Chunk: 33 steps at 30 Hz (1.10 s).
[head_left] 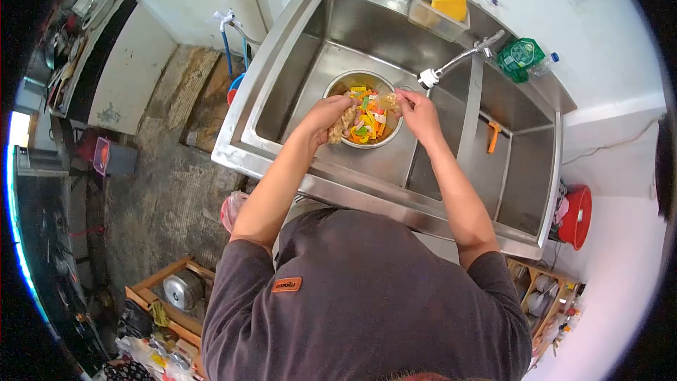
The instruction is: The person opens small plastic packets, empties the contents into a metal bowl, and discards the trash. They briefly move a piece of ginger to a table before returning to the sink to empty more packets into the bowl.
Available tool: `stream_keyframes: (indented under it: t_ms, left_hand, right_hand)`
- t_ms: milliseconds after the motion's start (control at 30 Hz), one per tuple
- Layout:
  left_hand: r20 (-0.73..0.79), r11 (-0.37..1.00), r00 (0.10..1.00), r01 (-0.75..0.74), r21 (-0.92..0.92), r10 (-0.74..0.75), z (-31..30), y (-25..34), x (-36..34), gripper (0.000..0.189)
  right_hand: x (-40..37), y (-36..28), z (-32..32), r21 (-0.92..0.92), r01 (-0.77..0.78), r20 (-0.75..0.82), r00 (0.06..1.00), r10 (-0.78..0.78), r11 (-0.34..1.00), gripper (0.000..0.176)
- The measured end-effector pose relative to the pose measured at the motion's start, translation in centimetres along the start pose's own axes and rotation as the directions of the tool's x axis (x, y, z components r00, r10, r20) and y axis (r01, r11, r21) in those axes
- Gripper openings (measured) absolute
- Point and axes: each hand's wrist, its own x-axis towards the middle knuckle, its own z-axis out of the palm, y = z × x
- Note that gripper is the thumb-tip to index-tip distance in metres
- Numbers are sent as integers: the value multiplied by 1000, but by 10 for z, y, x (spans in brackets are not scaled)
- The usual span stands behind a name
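Observation:
A round metal bowl (364, 146) stands in the large left basin of the steel sink, filled with bright yellow, orange, green and white pieces (367, 113). Over its left rim my left hand (323, 114) is closed around a lumpy tan bundle (342, 129) that looks like a clear bag with small pieces inside. My right hand (420, 114) pinches a crumpled, see-through yellowish piece of plastic (388, 103) above the bowl's right side. The fingertips of both hands point inward over the colourful pieces.
A tap with a white nozzle (429, 78) reaches over the basin. Behind it are a plastic tub (428, 15) with a yellow sponge (450, 5) and a green bottle (520, 58). An orange-handled tool (493, 137) lies in the right basin. A red bucket (575, 217) hangs near the sink's right end.

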Motion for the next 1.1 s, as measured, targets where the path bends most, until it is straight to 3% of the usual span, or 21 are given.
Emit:
stream_keyframes:
  t_ms: [133,200,233,333,400,467,567,700,833,1000,1100]
  left_hand:
    - [-56,996,998,-28,-80,24,-4,2,-19,24]
    - [-71,990,997,-44,-132,35,-7,-1,-24,21]
    - [-71,986,997,-48,-157,37,-8,-2,-24,21]
    - [-95,978,995,-33,-207,14,-8,-3,-27,20]
    - [-115,973,993,-15,-229,-12,-2,-8,-22,20]
    - [-68,921,994,54,-386,-87,6,-26,-2,20]
    - [-52,903,987,119,-412,-153,29,-41,21,21]
    - [22,856,990,130,-500,-137,50,-50,49,22]
    - [31,842,994,107,-529,-107,62,-54,62,20]
    - [-106,845,994,-68,-530,14,79,-63,63,18]
    - [-122,872,987,28,-489,-100,82,-69,65,19]
  right_hand:
    - [7,-3,9,-124,41,55,998,-35,991,24]
    - [14,12,21,-203,196,98,979,-180,959,26]
    - [16,14,23,-202,199,103,978,-181,959,26]
    - [19,-1,26,-245,82,98,993,-60,966,25]
    - [16,-17,23,-42,-141,148,978,145,989,24]
    - [20,-18,23,-64,-118,148,981,126,991,23]
    - [25,1,28,-46,-94,129,987,99,995,20]
    - [18,-26,15,-8,-146,146,978,146,989,18]
    - [21,9,19,-51,-101,127,986,107,994,20]
    - [20,20,19,-70,-73,20,997,75,995,19]
    - [22,26,18,-6,-156,38,987,156,988,20]
